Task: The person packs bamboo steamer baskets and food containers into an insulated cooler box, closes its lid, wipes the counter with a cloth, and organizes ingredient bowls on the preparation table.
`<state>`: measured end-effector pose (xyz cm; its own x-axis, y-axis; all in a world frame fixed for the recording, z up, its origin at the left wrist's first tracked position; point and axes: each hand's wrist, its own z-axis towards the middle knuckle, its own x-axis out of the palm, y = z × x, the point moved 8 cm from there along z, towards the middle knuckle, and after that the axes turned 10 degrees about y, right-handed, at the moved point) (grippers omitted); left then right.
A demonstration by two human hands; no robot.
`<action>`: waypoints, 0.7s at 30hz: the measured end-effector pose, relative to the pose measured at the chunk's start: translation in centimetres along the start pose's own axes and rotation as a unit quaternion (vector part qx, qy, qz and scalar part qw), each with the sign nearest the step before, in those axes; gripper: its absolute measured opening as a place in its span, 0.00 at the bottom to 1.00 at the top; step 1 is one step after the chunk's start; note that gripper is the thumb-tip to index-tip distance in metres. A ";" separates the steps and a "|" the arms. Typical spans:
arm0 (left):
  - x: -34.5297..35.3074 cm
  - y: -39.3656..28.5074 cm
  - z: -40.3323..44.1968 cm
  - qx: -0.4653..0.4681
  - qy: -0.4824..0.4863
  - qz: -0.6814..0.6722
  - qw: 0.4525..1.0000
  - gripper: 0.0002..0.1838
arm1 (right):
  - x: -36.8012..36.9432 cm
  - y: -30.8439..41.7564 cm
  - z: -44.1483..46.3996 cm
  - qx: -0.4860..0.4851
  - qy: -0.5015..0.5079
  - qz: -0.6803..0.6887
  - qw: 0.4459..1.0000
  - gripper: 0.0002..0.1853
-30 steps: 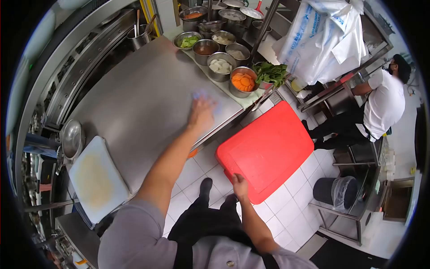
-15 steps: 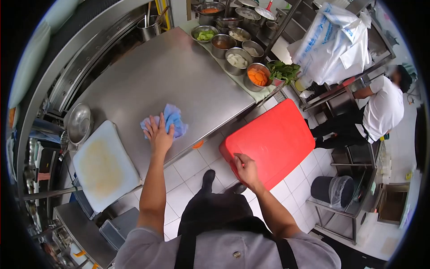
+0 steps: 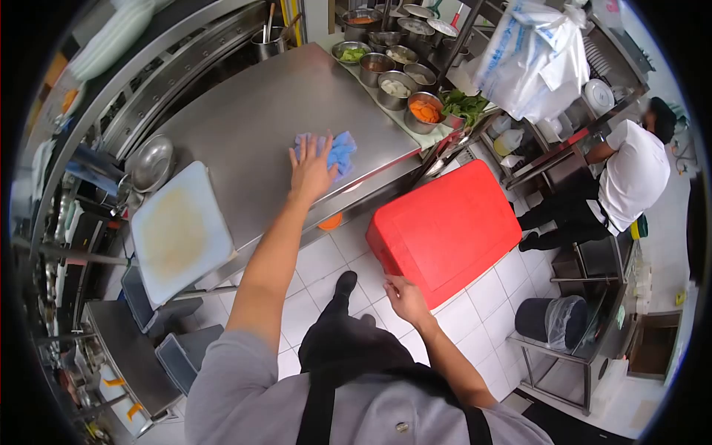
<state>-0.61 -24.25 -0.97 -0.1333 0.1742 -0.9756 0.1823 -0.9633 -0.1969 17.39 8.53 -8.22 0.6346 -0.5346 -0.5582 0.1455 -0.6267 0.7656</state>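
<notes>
My left hand [image 3: 310, 172] lies flat with spread fingers on a blue and purple cloth [image 3: 341, 153], pressing it on the steel table [image 3: 245, 119] near its front edge. Close to the near corner of a red lid or box [image 3: 445, 230] is my right hand [image 3: 406, 298], its fingers loosely curled; whether they touch the red thing I cannot tell. A stained white cutting board [image 3: 182, 230] lies at the table's left end, with a metal bowl [image 3: 153, 159] behind it.
Metal bowls of food, one with sliced carrots [image 3: 425, 111], line the table's far right side beside leafy greens [image 3: 463, 106]. White plastic bags [image 3: 534, 63] hang at the upper right. A person in a white shirt [image 3: 633, 174] stands at the right, near a black bin [image 3: 552, 324].
My left hand and the cloth moved left along the table, then back right and away from me. My right hand has shifted slightly down from the red thing's edge.
</notes>
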 end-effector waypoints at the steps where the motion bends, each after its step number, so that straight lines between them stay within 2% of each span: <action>1: 0.2 -0.9 -3.2 0.040 -0.001 -0.065 0.997 0.34 | 0.3 -0.7 -2.0 -0.004 -0.001 0.002 1.000 0.17; 3: 2.0 -2.7 -11.1 0.094 0.004 -0.188 0.978 0.36 | 0.0 -3.9 -5.7 0.052 -0.042 -0.007 0.998 0.20; 4: 3.1 -3.4 -15.7 0.108 0.006 -0.245 0.964 0.37 | -0.3 -4.3 -7.5 0.061 -0.027 -0.001 0.998 0.27; 5: 3.7 -3.7 -20.3 0.090 0.025 -0.307 0.947 0.37 | 0.4 -6.7 -8.9 0.055 -0.031 -0.003 0.998 0.27; 6: 4.2 -3.9 -25.4 0.069 0.047 -0.369 0.926 0.38 | 1.5 -11.4 -10.7 0.095 -0.067 -0.036 0.992 0.31; 7: 5.0 -3.5 -30.2 0.007 0.103 -0.384 0.917 0.40 | 2.1 -14.4 -12.9 0.138 -0.102 -0.068 0.983 0.35; 8: 5.8 -3.0 -34.9 -0.054 0.157 -0.397 0.903 0.41 | 2.0 -15.3 -15.1 0.178 -0.090 -0.020 0.980 0.43; 10: 5.6 -2.4 -42.9 -0.061 0.168 -0.367 0.913 0.44 | 2.5 -17.3 -19.5 0.200 -0.116 -0.021 0.973 0.45; 12: 3.0 -1.6 -49.0 -0.106 0.177 -0.363 0.909 0.47 | 2.1 -19.1 -24.2 0.240 -0.156 -0.009 0.958 0.48; 16: -1.1 7.2 -56.0 -0.215 0.027 -0.273 0.937 0.48 | -1.6 -23.4 -31.9 0.297 -0.302 -0.040 0.905 0.50; 18: -4.1 13.5 -59.4 -0.225 -0.083 -0.046 0.970 0.48 | -3.9 -24.9 -35.9 0.348 -0.371 -0.036 0.860 0.50; 20: -10.3 16.7 -61.3 -0.326 -0.137 -0.109 0.929 0.48 | -6.5 -24.3 -39.9 0.389 -0.413 -0.051 0.822 0.50; 21: -11.4 20.0 -63.1 -0.345 -0.162 -0.082 0.921 0.46 | -7.9 -25.1 -41.7 0.393 -0.436 -0.084 0.805 0.51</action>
<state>65.98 -32.62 0.16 -0.4769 0.1277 -0.8697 0.6953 -0.5504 -0.4621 40.37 52.08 -9.68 -0.1689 -0.3852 -0.9072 -0.5692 -0.7133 0.4089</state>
